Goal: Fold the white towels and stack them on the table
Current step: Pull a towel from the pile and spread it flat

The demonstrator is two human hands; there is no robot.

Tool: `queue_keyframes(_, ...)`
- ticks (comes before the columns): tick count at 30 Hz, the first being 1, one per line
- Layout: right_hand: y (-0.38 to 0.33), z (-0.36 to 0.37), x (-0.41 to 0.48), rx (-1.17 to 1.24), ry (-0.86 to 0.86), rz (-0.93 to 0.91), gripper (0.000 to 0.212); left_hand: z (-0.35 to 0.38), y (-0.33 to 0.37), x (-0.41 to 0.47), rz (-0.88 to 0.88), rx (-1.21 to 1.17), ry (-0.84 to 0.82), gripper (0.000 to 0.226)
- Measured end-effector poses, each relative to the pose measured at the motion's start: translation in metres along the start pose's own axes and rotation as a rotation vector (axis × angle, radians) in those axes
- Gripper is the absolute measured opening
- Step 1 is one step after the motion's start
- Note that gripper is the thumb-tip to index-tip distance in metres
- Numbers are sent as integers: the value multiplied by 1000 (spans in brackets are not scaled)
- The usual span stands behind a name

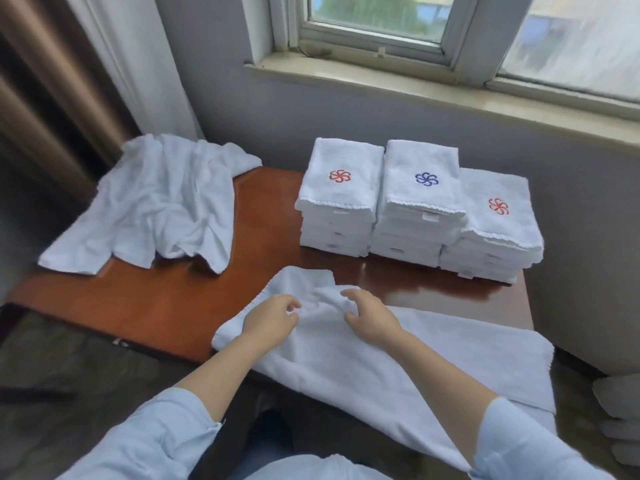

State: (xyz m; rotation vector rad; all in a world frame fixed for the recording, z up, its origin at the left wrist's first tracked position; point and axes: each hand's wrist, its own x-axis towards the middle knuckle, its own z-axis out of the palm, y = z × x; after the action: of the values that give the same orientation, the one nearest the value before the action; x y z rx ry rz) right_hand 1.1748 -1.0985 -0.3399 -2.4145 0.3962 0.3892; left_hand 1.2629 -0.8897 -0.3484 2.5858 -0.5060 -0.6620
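A white towel (398,362) lies spread and rumpled across the near edge of the brown table (180,299), hanging over the front toward me. My left hand (272,318) rests on its left part with fingers curled at a bunched fold. My right hand (369,315) hovers just right of that fold, fingers loosely curled, gripping nothing that I can see. Three stacks of folded white towels stand at the back: the left stack (337,202) with a red emblem, the middle stack (420,202) with a blue emblem, the right stack (495,226) with a red emblem.
A heap of unfolded white towels (156,202) covers the table's left back corner and hangs over its edge. A grey wall and window sill (415,88) rise behind the stacks. Curtains (86,64) hang at the left. More white cloth (620,410) shows at the right edge.
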Motion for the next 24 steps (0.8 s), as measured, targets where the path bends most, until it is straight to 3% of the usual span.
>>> queue_keyframes(8, -64, 24, 91, -76, 11, 47, 48, -39, -68, 51, -32, 55, -88, 40)
queue_keyframes(15, -65, 43, 129, -250, 10, 158, 54, -35, -80, 87, 7, 7, -149, 48)
queue_keyframes(21, -57, 49, 132, -408, 16, 185, 56, -20, -70, 89, -32, 57, -115, 40)
queue_keyframes(24, -57, 44, 135, -483, 1, 155, 41, -16, -64, 80, -87, 114, -105, 25)
